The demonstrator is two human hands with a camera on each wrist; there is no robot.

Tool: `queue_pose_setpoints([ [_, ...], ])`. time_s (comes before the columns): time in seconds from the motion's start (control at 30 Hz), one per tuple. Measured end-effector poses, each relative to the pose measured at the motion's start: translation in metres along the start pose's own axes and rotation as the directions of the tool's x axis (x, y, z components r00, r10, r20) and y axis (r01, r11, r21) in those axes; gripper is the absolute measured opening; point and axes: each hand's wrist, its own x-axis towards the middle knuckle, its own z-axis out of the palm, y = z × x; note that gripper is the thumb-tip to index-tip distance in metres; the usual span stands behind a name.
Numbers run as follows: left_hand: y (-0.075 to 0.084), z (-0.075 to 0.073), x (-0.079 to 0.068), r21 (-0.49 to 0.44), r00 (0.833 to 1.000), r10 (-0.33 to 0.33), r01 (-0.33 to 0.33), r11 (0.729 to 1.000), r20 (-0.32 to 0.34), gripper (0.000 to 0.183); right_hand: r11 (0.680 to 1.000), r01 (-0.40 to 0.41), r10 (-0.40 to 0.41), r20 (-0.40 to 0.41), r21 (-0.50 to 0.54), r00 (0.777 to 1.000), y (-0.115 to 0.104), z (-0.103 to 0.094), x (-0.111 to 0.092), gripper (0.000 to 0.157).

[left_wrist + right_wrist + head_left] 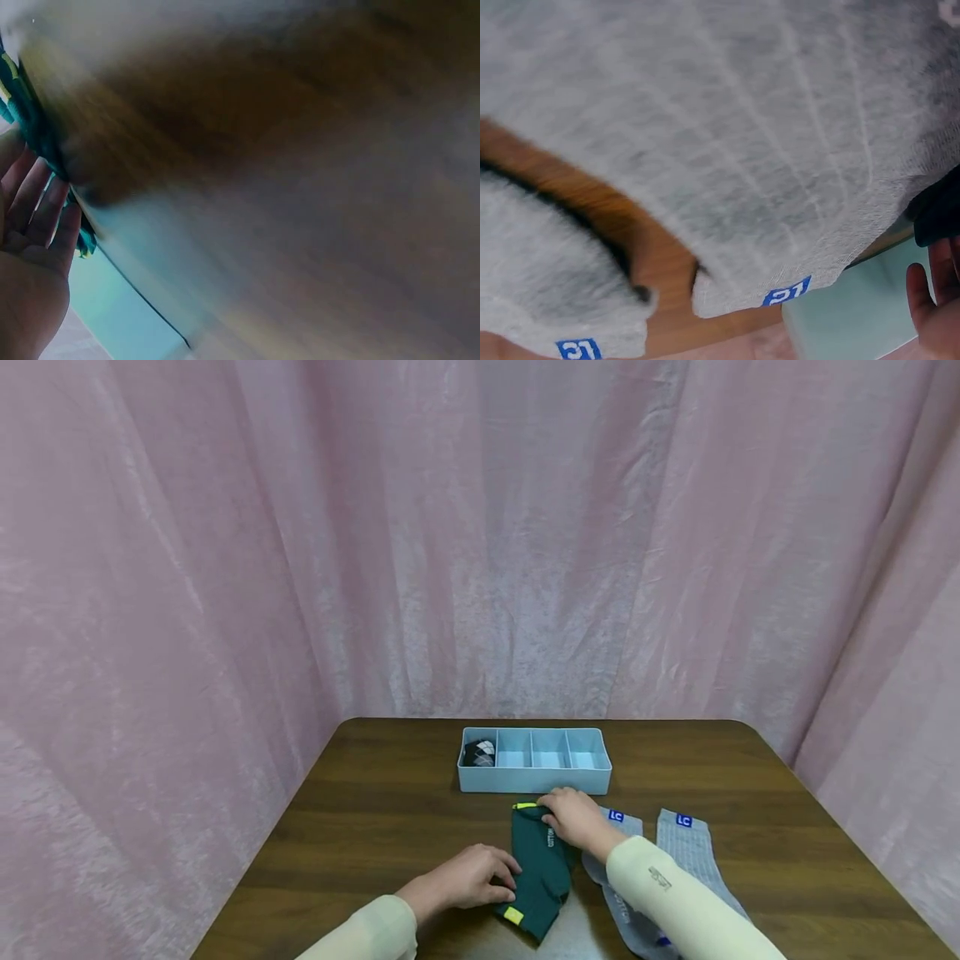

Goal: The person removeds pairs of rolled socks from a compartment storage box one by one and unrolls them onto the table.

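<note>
Green knit, dark with small yellow tabs: a sock [540, 868] lies flat near the front of a brown wood-grain table [360, 827], a person's two hands on it. The left hand [472, 877] rests on its lower edge, fingers loosely curled over the fabric. The right hand [573, 814] presses its cuff end, fingers bent over it; whether it pinches I cannot tell. Just right of it lie two grey ribbed socks [693, 852] with blue labels, one partly under the right sleeve. Behind sits a pale blue plastic tray [534, 781] with four compartments, a dark patterned bundle in the leftmost. The soft knit could bunch or slide on the smooth wood if one hand lifts.
</note>
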Motion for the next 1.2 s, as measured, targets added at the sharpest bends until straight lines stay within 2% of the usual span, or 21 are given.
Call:
queue_pose_setpoints([
  [0.13, 0.003, 0.001, 0.0, 0.006, 1.0, 0.013, -0.013, 1.0, -0.005, 0.014, 0.991, -0.126, 0.127, -0.031, 0.043, 0.991, 0.001, 0.002, 0.005, 0.014],
  [0.23, 0.004, 0.001, 0.0, 0.006, 1.0, 0.021, -0.021, 1.0, -0.008, 0.013, 0.986, -0.162, 0.164, -0.118, 0.029, 0.979, 0.002, 0.005, 0.005, 0.006],
  [0.3, 0.003, 0.002, 0.0, 0.0, 1.0, 0.023, -0.023, 1.0, -0.006, 0.013, 0.994, -0.112, 0.109, -0.179, -0.009, 0.978, 0.003, 0.007, 0.004, 0.002],
  [0.4, 0.002, 0.002, 0.0, -0.009, 1.0, 0.024, -0.024, 1.0, -0.002, 0.013, 0.994, 0.078, -0.093, -0.217, -0.076, 0.972, 0.006, 0.007, 0.0, 0.004],
  [0.47, 0.002, 0.001, 0.0, -0.003, 1.0, 0.027, -0.027, 1.0, -0.005, 0.013, 0.973, 0.201, -0.221, -0.195, -0.116, 0.956, 0.008, 0.006, -0.002, 0.007],
  [0.53, 0.001, 0.0, 0.0, 0.004, 1.0, 0.028, -0.028, 1.0, -0.006, 0.014, 0.953, 0.271, -0.29, -0.149, -0.137, 0.945, 0.009, 0.005, -0.004, 0.011],
  [0.6, 0.001, -0.001, 0.0, 0.011, 1.0, 0.029, -0.029, 1.0, -0.006, 0.014, 0.952, 0.271, -0.285, -0.089, -0.145, 0.954, 0.011, 0.006, -0.006, 0.018],
  [0.73, 0.001, -0.001, -0.001, -0.002, 1.0, 0.012, -0.012, 1.0, 0.007, 0.014, 0.968, 0.2, -0.199, 0.026, -0.149, 0.98, 0.014, 0.008, -0.008, 0.034],
  [0.83, 0.001, -0.001, -0.001, -0.015, 1.0, 0.005, -0.005, 1.0, 0.015, 0.013, 0.974, 0.18, -0.176, 0.041, -0.138, 0.984, 0.014, 0.009, -0.01, 0.037],
  [0.9, 0.001, 0.0, -0.001, -0.014, 1.0, 0.011, -0.011, 1.0, 0.01, 0.013, 0.972, 0.202, -0.204, -0.002, -0.117, 0.979, 0.014, 0.01, -0.01, 0.033],
  [0.97, 0.001, 0.0, -0.001, -0.004, 1.0, 0.029, -0.029, 1.0, -0.005, 0.012, 0.96, 0.26, -0.267, -0.054, -0.104, 0.962, 0.013, 0.01, -0.009, 0.027],
  [1.03, 0.0, 0.001, -0.002, 0.003, 0.999, 0.043, -0.043, 0.999, -0.017, 0.012, 0.941, 0.321, -0.329, -0.069, -0.107, 0.942, 0.011, 0.009, -0.008, 0.024],
  [1.1, -0.001, 0.002, -0.002, 0.007, 0.999, 0.049, -0.049, 0.999, -0.021, 0.012, 0.926, 0.358, -0.365, -0.048, -0.122, 0.93, 0.01, 0.008, -0.008, 0.026],
  [1.2, -0.001, 0.002, -0.002, 0.004, 0.999, 0.047, -0.047, 0.999, -0.012, 0.013, 0.939, 0.316, -0.314, 0.035, -0.136, 0.949, 0.008, 0.007, -0.008, 0.033],
])
